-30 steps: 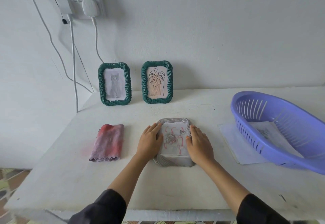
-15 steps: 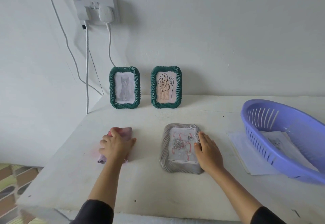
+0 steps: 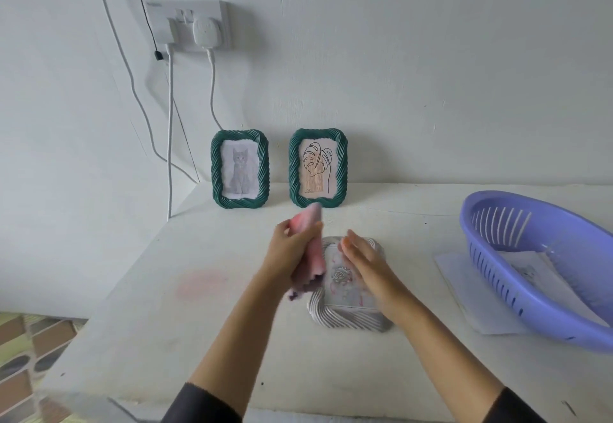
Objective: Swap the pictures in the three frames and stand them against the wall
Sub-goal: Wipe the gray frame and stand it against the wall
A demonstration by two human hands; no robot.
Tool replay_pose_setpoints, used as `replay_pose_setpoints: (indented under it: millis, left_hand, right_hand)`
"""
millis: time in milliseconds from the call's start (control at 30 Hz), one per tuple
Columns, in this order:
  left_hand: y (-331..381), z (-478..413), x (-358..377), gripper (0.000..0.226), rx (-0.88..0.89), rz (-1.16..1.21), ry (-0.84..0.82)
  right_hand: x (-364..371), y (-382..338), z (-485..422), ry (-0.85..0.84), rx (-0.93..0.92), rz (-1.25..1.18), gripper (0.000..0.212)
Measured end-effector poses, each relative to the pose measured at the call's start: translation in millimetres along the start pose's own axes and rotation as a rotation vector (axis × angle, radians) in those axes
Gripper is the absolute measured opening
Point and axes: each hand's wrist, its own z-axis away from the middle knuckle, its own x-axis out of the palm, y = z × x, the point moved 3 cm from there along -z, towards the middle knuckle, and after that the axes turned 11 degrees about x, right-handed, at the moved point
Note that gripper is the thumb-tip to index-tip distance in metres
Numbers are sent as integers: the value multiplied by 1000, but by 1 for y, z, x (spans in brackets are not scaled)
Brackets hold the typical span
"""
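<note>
Some of what we see is blurry. Our left hand (image 3: 292,251) grips a pink cloth (image 3: 313,261) and holds it up over the left edge of the grey frame (image 3: 345,319), so that edge is hidden. The cloth is smeared, and we cannot tell how it is folded.

Our right hand (image 3: 368,270) is flat with straight fingers and holds nothing. It is over the right side of the grey frame and hides that side too. We cannot tell if it touches the frame or floats just above it.

The grey frame lies face up on the white surface (image 3: 199,339). Its picture (image 3: 341,278) peeks out between our hands. It shows a grey swirl and red marks, too fuzzy to name.

Behind the grey frame, two green frames stand against the wall. The cat frame (image 3: 239,170) is behind and to the left. The leaf frame (image 3: 317,168) is straight behind, and the cloth's top covers a bit of its bottom edge. A strip of open surface runs between them and the grey frame.

Right of the grey frame sits a purple basket (image 3: 491,220), cut off by the side of our view. A paper (image 3: 530,268) lies inside, with a drawing too small to read. More white paper (image 3: 461,286) pokes out from under the basket toward the grey frame.

Left of the grey frame is open surface with a faint pink smudge (image 3: 202,285), then the surface's edge. In front of the grey frame, open surface reaches the near edge, where our dark sleeves cover part of it.
</note>
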Motion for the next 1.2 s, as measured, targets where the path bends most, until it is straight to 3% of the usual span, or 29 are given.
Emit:
replay_pose_setpoints:
  millis: [67,167,200,267,333,433,533,633,767,867,967,1033,1133,1200]
  left_hand:
    - [3,5,30,66,-53,125,-136]
    - [-1,4,43,61,-72,185,-139]
    - [-8,-1,40,59,-16,88,-93]
    - [-20,-12,29,50,166,-371,-6]
    - [-42,-21,22,47,259,-762,-20]
    - [-68,-28,23,47,278,-946,-139]
    - [-76,-31,22,45,287,-962,-133]
    - [-78,-32,22,45,312,-969,-123]
    - [-78,-33,21,47,327,-1007,-163]
    - [-77,-33,20,48,331,-1042,-181]
    - [-78,-35,21,45,320,-1028,-184]
    - [-79,-36,22,46,321,-1038,-199]
    - [-80,-35,22,46,320,-1043,-199]
    - [-81,-35,22,45,328,-1052,-196]
  right_hand:
    - [8,-3,-1,-64,27,-218,68]
    - [-3,2,-6,135,86,-286,36]
    - [-11,4,-8,173,119,-327,30]
    - [-30,2,-12,240,97,-349,21]
    - [-50,-10,-14,416,-21,-87,13]
    - [-60,-20,-26,560,-197,555,26]
    - [-51,-8,-48,426,-261,960,43]
    - [-31,11,-61,252,-300,1172,56]
    - [-23,24,-55,154,-404,1237,55]
    - [-27,31,-32,-8,-470,1231,52]
    - [-39,36,-10,-125,-444,1244,57]
    - [-49,31,-13,-114,-398,1257,61]
    - [-52,17,-40,80,-365,1245,63]
    - [-40,16,-52,94,-378,1243,64]
